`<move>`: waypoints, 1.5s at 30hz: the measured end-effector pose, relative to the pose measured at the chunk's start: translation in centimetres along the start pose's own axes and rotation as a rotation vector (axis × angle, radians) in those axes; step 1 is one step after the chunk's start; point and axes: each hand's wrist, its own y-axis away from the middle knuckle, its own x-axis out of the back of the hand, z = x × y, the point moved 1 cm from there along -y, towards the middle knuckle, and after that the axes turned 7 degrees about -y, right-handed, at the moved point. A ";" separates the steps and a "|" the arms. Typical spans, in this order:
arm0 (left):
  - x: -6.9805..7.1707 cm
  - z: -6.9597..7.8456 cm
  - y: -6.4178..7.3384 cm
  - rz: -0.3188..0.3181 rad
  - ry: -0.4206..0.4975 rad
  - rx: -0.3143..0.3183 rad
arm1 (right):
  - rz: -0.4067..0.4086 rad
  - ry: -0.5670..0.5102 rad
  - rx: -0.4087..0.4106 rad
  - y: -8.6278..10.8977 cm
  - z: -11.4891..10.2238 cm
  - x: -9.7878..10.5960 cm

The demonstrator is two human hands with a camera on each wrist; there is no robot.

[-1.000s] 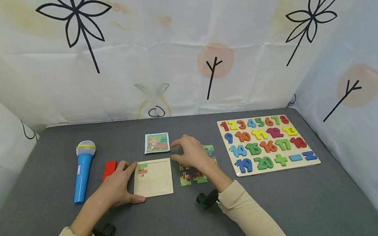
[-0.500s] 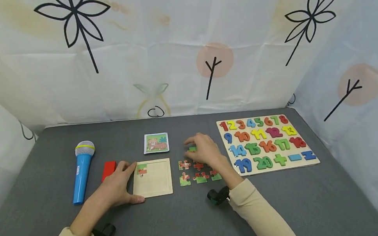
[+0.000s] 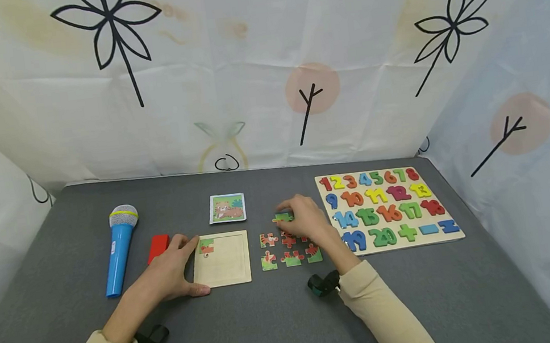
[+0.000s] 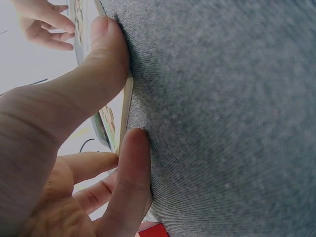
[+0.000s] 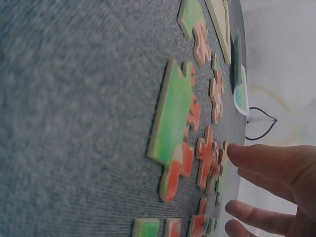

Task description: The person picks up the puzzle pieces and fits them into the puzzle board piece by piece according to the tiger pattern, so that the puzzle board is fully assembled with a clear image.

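Observation:
In the head view my left hand (image 3: 176,269) holds a square wooden puzzle tray (image 3: 229,263) at its left side, thumb at the near edge and fingers by the far left corner. One green-and-red puzzle piece (image 3: 207,245) lies in the tray's far left corner. My right hand (image 3: 306,217) is over the back of a group of loose pieces, thumb and forefinger apart on either side of a green puzzle piece (image 3: 283,217). The right wrist view has the thumb tip right at a piece's edge, near a red piece (image 5: 207,155).
A bear picture card (image 3: 227,208) lies behind the tray. Left of it are a red block (image 3: 158,246) and a blue toy microphone (image 3: 121,250). A number board (image 3: 393,231) stands close on the right. Several loose pieces, one with a green edge (image 3: 292,258), lie between.
My right hand has moved right, from beside the picture card to the back of the loose pieces, its fingers now around a green one. My left hand stays at the tray.

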 end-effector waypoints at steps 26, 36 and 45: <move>0.0 0.0 0.0 -0.007 -0.002 0.014 | 0.014 0.006 -0.017 0.2 0.5 -0.4; -0.1 0.0 0.0 -0.009 0.000 0.013 | 0.025 0.015 -0.010 0.1 0.3 -0.8; 0.0 0.0 0.0 -0.009 0.005 0.015 | 0.018 0.007 -0.030 -0.2 0.1 -0.9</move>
